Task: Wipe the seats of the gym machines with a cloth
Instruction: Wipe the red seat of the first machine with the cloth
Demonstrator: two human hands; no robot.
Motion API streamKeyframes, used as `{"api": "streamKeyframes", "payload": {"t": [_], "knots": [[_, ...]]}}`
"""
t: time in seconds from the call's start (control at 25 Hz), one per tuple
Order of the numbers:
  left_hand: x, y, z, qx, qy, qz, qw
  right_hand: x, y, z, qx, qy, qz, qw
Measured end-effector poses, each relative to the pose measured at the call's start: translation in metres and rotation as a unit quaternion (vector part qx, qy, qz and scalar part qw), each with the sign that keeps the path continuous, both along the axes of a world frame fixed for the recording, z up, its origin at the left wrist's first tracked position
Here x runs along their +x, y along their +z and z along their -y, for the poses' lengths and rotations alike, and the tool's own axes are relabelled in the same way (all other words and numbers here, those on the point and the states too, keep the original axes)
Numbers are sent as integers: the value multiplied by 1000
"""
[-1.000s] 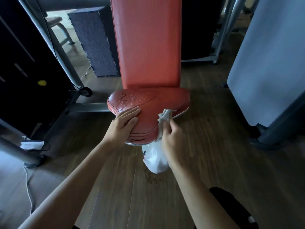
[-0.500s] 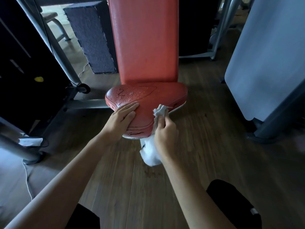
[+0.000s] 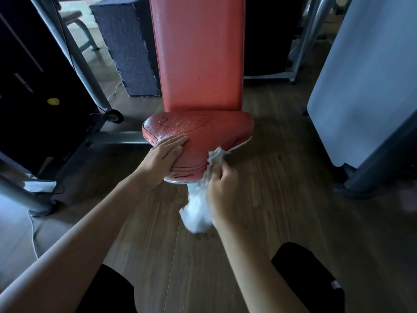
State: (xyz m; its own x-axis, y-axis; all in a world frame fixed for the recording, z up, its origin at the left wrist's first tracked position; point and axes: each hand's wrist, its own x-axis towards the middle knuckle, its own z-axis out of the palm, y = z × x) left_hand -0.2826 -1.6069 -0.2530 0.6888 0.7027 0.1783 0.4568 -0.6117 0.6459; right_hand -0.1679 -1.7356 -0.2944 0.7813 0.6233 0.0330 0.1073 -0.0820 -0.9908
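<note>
A person is looking down at a red padded gym machine seat (image 3: 203, 132), their bare arms reaching forward. On the left, the left hand (image 3: 162, 155) is lying flat on the seat's near-left part, fingers (image 3: 173, 141) straight and together, gripping nothing. The seat is widening away from the person, its narrow nose pointing toward them, with droplets beading on its far-left surface beyond the left fingertips. Further right, the right hand (image 3: 222, 185) is bunching a white cloth (image 3: 198, 208), fingers curled tight around it. The cloth's upper corner is touching the seat's near-right edge while the rest is hanging below the hand. The wet patch is lying up and to the left of the cloth, so the right hand is likely needing to sweep that way. Behind stands the red backrest (image 3: 197, 53). No brand, label or readable writing is showing.
</note>
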Motion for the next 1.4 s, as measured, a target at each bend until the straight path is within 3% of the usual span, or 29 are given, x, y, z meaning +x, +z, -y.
{"api": "streamKeyframes", "payload": {"t": [0.28,0.48,0.72,0.92,1.16,1.4], "knots": [[0,-4,-1,-5,3,11,1000,36,10,-15,4,-59,57,997],[2,-7,-3,-3,10,28,1000,-5,0,1,53,-60,125,989],[4,-3,0,-10,12,30,999,12,0,-15,53,-74,100,991],[6,-3,2,-8,21,33,999,-9,-10,2,66,-54,148,985],[3,1,-2,4,-7,1,1000,27,2,-2,4,-29,142,989],[7,5,-4,15,-43,-13,999,65,13,12,-52,-143,106,983]]}}
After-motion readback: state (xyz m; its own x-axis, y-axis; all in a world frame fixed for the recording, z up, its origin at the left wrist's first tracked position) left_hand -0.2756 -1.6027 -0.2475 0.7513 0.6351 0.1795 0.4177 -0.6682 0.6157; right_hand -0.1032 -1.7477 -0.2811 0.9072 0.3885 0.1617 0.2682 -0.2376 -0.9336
